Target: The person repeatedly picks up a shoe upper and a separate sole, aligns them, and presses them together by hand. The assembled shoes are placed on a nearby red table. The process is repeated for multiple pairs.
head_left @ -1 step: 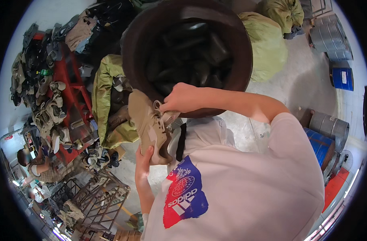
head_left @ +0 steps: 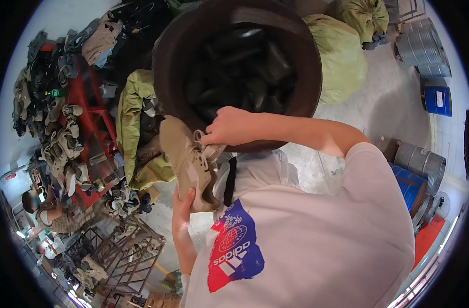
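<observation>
At centre frame, a person's left hand [head_left: 182, 209] grips the heel of a tan boot [head_left: 188, 163] while the right hand [head_left: 229, 126] pinches its laces [head_left: 202, 145]. Behind it stands a dark drum [head_left: 167, 66]; more boots crowd a red rack [head_left: 85, 97] at left.

You hold a tan lace-up boot [head_left: 189, 163] tilted, toe pointing up-left, sole cupped from below, its laces pinched at the collar, just before the dark drum's rim.
</observation>
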`<act>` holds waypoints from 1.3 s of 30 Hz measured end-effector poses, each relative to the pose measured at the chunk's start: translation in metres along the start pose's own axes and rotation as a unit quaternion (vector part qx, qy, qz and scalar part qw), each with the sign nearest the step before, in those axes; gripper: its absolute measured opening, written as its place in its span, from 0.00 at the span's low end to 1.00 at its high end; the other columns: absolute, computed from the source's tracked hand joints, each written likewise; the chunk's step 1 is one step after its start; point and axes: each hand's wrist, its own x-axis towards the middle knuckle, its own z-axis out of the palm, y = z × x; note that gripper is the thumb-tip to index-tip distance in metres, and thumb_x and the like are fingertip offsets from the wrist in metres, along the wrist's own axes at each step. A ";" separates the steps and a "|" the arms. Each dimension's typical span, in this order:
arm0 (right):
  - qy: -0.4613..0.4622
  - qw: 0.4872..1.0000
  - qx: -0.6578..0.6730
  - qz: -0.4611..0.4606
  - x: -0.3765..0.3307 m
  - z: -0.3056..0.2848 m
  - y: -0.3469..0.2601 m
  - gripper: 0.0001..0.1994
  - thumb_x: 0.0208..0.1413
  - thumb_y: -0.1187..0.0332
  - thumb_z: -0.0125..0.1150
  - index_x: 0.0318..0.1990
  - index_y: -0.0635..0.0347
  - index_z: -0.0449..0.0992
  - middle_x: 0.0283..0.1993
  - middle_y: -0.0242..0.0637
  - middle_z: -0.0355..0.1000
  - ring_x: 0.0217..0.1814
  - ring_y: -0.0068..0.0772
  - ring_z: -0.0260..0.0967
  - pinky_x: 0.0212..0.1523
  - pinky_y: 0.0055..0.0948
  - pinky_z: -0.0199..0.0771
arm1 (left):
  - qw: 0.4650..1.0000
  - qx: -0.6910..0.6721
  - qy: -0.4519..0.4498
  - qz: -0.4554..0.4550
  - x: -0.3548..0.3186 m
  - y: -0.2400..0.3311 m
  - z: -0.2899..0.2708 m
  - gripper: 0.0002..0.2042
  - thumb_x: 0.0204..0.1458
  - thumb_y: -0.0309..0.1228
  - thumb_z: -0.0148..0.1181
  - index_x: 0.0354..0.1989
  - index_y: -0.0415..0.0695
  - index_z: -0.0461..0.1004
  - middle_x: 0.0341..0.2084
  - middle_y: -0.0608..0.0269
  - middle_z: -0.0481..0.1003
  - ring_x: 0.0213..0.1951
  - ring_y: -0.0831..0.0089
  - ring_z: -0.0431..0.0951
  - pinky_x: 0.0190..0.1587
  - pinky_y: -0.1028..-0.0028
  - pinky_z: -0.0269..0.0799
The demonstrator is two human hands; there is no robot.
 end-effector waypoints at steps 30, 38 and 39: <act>0.362 0.452 0.449 0.681 -0.029 0.105 0.433 0.71 0.46 0.35 0.73 0.76 0.71 0.24 0.80 0.54 0.42 0.79 0.51 0.47 0.75 0.41 0.53 | 0.839 -0.485 0.166 0.184 -0.031 -0.077 0.073 0.35 0.65 0.54 0.49 0.77 0.56 0.48 0.54 0.50 0.76 0.50 0.47 0.80 0.57 0.44 0.75; 0.530 0.508 0.355 0.579 -0.001 0.079 0.390 0.56 0.52 0.36 0.67 0.75 0.69 0.47 0.74 0.55 0.56 0.76 0.50 0.54 0.74 0.41 0.55 | 0.838 -0.509 0.158 0.120 -0.022 -0.067 0.067 0.35 0.64 0.56 0.50 0.76 0.54 0.53 0.52 0.55 0.77 0.50 0.48 0.80 0.57 0.45 0.73; 0.516 0.567 0.365 0.527 0.004 0.074 0.383 0.50 0.55 0.37 0.64 0.71 0.68 0.55 0.70 0.54 0.61 0.74 0.48 0.57 0.72 0.40 0.57 | 0.848 -0.487 0.171 0.117 -0.021 -0.071 0.063 0.35 0.64 0.56 0.50 0.75 0.54 0.53 0.52 0.55 0.77 0.50 0.48 0.79 0.57 0.45 0.73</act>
